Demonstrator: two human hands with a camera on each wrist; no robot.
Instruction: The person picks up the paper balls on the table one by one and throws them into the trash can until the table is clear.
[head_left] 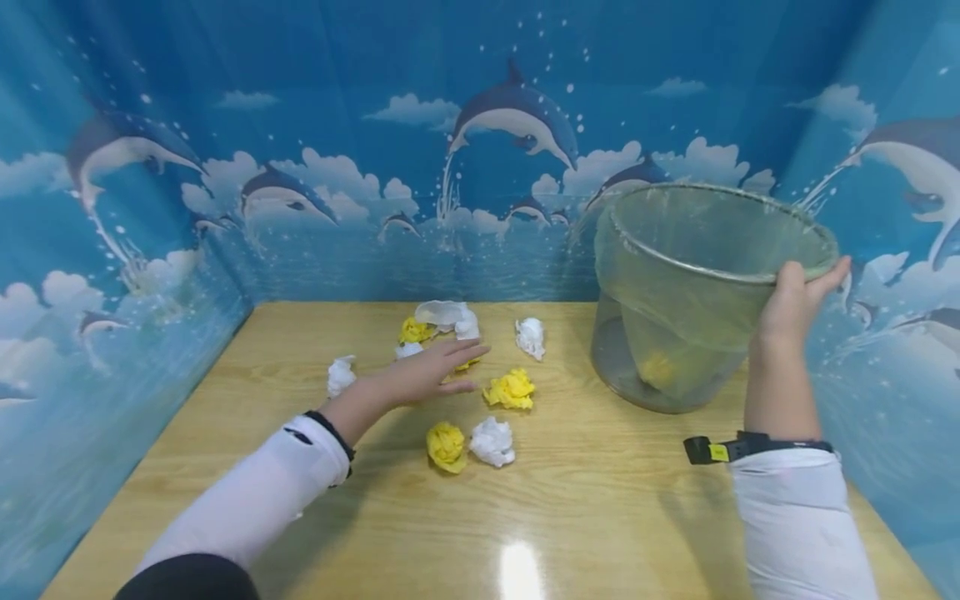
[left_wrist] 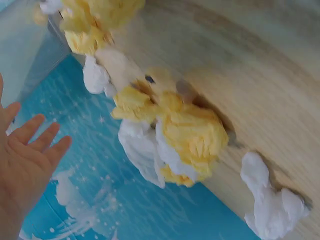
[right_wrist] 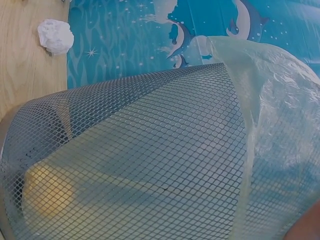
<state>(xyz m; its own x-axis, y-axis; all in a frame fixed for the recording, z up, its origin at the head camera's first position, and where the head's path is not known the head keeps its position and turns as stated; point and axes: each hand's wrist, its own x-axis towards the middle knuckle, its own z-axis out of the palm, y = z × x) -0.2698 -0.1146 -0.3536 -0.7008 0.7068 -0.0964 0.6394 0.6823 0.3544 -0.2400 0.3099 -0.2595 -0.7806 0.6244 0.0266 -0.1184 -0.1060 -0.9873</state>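
At the right, a mesh wastebasket (head_left: 675, 383) has a thin greenish bag (right_wrist: 280, 120) folded over its rim. My right hand (head_left: 798, 308) grips the rim on the right side; only a bit of that hand shows in the right wrist view. A yellow paper ball (right_wrist: 47, 190) shows through the mesh, inside the bag. My left hand (head_left: 420, 371), fingers straight, hovers over a cluster of crumpled paper and partly hides it. In this cluster are a yellow ball (head_left: 415, 330) and white crumpled paper (head_left: 450, 317). The left hand (left_wrist: 30, 160) holds nothing.
Nearer me on the wooden table (head_left: 600, 517) lie a yellow ball (head_left: 447, 447) and a white ball (head_left: 492, 442). Another yellow ball (head_left: 511, 389) and white ones (head_left: 530, 337) (head_left: 341, 376) lie around. A blue dolphin-print curtain (head_left: 337, 100) encloses the back and sides.
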